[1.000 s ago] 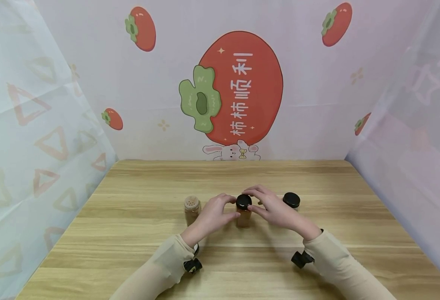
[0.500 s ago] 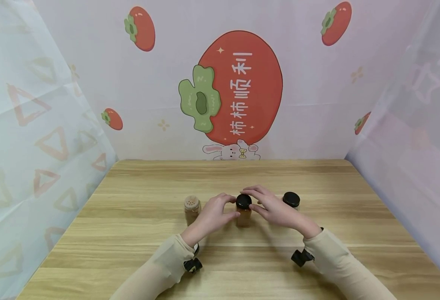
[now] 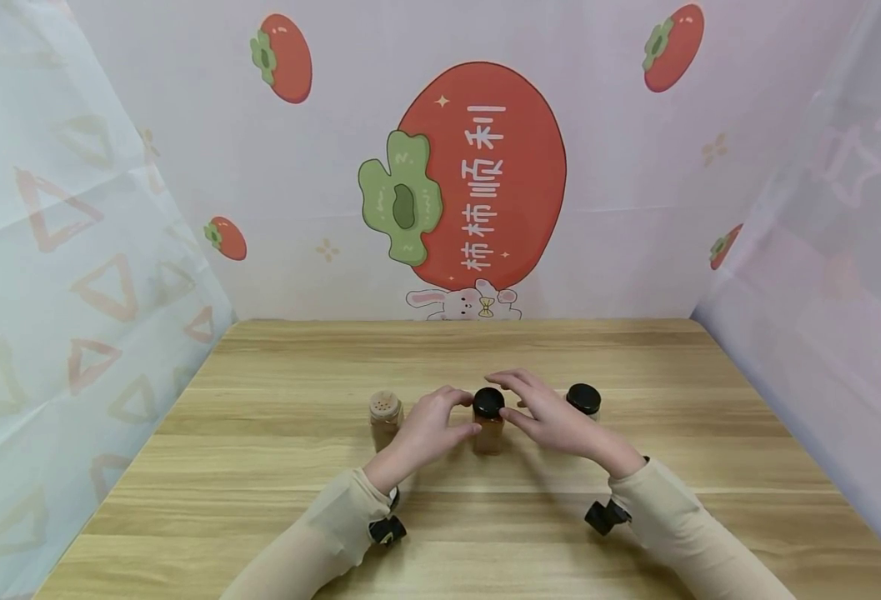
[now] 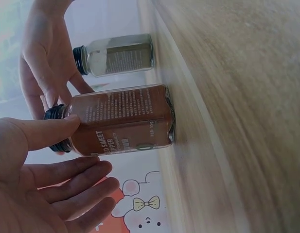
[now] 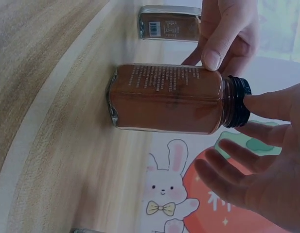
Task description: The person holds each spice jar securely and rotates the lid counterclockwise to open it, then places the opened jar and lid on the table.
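Note:
A square glass spice jar (image 3: 488, 438) of red-brown powder stands upright mid-table, its black lid (image 5: 240, 103) on top. Its label reads partly "sweet pepper" in the left wrist view. My left hand (image 3: 432, 423) holds the jar near its shoulder, thumb on the near side and fingers on the far side. From the right, my right hand (image 3: 554, 418) pinches the lid between thumb and index finger. The other right fingers (image 5: 222, 167) are spread, off the jar.
A jar with a bare perforated top (image 3: 385, 412) stands left, partly behind the left hand. Another black-lidded jar (image 4: 123, 56) stands right, partly behind the right hand. The wooden table (image 3: 297, 358) meets a printed cloth backdrop (image 3: 605, 275).
The right hand's upper fingers have lifted and straightened very slightly at the lid. The left hand and the jars stay in place.

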Available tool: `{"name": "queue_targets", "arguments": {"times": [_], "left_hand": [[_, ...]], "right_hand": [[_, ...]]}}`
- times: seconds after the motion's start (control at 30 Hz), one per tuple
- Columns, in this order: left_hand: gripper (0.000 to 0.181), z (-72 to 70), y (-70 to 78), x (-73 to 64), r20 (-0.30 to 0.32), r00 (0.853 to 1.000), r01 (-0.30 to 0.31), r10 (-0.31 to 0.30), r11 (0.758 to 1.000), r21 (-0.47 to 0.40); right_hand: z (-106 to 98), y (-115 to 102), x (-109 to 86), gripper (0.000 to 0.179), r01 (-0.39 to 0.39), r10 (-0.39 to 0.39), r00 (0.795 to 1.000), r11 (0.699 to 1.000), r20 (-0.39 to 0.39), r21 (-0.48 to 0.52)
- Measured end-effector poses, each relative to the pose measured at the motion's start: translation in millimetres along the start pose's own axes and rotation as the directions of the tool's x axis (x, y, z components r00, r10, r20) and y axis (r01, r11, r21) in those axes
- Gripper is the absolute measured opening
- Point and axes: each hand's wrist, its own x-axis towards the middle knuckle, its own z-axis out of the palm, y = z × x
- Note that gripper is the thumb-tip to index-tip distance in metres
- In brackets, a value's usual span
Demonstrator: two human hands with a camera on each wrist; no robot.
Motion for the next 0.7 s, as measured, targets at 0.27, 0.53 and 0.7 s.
{"name": "queue_targets", "arguments": {"times": [0.27,0.53,0.7], "left_hand": [[0.041,1.1,0.1,0.3,0.002,1.0,0.014,-0.014,1.0,-0.001],[0.04,1.0,-0.3,0.3,0.0,1.0,0.011,-0.011,1.0,-0.007],[0.039,1.5,-0.8,0.2,0.001,1.0,0.011,-0.011,1.0,-0.015]], "right_hand": [[2.9,-2.2,-1.7,0.048,-0.075,0.075,0.995,0.997,-0.073,0.002],[8.8,-3.9,-3.7,0.048,-0.152,0.146,0.975,0.988,-0.17,-0.025],[12.7,-4.8,-3.9,0.048,-0.196,0.189,0.963,0.981,-0.193,-0.016]]}}
